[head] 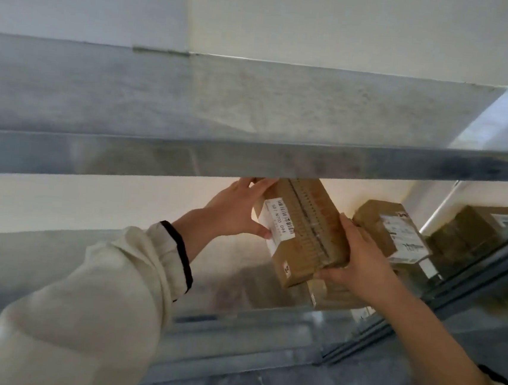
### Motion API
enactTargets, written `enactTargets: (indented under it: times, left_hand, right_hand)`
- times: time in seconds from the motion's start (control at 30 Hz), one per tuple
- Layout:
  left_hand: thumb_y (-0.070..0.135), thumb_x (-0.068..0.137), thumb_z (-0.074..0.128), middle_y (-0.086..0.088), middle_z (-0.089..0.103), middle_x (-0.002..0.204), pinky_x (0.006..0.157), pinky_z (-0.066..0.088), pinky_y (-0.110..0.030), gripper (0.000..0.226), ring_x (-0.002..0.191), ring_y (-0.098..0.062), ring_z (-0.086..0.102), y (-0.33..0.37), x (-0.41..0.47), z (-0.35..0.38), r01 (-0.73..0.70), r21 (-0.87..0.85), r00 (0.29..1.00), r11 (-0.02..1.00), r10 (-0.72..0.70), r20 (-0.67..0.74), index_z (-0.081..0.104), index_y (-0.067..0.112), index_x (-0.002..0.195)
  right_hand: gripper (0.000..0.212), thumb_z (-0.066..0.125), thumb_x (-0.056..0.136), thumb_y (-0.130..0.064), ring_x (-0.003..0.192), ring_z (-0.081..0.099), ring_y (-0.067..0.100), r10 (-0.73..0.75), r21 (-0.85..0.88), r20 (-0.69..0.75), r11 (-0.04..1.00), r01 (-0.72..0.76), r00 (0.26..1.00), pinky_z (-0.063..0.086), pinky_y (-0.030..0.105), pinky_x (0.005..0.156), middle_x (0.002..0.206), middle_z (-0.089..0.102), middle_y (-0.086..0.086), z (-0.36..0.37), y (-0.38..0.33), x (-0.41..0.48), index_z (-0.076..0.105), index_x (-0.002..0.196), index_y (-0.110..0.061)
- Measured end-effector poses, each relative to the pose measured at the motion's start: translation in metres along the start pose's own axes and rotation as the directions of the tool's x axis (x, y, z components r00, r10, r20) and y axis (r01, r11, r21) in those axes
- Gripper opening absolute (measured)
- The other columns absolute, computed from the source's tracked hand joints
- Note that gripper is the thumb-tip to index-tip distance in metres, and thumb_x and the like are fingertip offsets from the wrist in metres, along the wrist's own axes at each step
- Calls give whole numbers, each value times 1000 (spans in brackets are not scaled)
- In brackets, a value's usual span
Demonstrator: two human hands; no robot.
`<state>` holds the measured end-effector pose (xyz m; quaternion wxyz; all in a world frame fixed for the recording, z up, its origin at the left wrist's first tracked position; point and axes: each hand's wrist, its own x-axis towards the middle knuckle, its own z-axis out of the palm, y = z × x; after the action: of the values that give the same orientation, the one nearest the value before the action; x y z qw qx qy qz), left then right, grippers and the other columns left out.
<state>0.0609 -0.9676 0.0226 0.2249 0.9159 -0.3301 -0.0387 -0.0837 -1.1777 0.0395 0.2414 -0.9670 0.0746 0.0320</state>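
We have the taped cardboard parcel (305, 231) clamped between both hands in the bay under the upper shelf (187, 161). Our left hand (235, 212) grips its left side, thumb pressed on the white shipping label (276, 222) and fingers reaching over the far top corner. Our right hand (355, 258) wraps the near right corner from below. The parcel is tilted, its far end tucked just behind the upper shelf's front lip, and it appears to be raised off the lower shelf (99, 267). To handle it well, we judge that we should level it first and hold it low, so the top edge and our left knuckles pass clear of that lip. We should also spread the squeeze evenly, so the cardboard does not slip past the thumb on the smooth label. A flat box (336, 295) lies directly beneath; we cannot tell whether the two touch. A second parcel (388, 233) sits just beside our right hand, close enough to be nudged. Beyond the slanting metal rail (455, 284), a third parcel (466, 234) rests in the next bay, well out of the way. The open shelf to the left looks like the easier side to work from.
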Motion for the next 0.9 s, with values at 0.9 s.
enactTargets:
  times: [0.9]
  left_hand:
    - [54, 62, 80, -1, 29, 137, 101, 40, -35, 116, 124, -20, 41, -268, -660, -216, 843, -77, 445, 532, -772, -454, 6, 35, 149]
  right_hand:
    - [117, 84, 50, -56, 114, 43, 4, -813, 322, 409, 553, 768, 414, 41, 31, 100, 129, 41, -16, 302, -584, -119, 19, 145, -37]
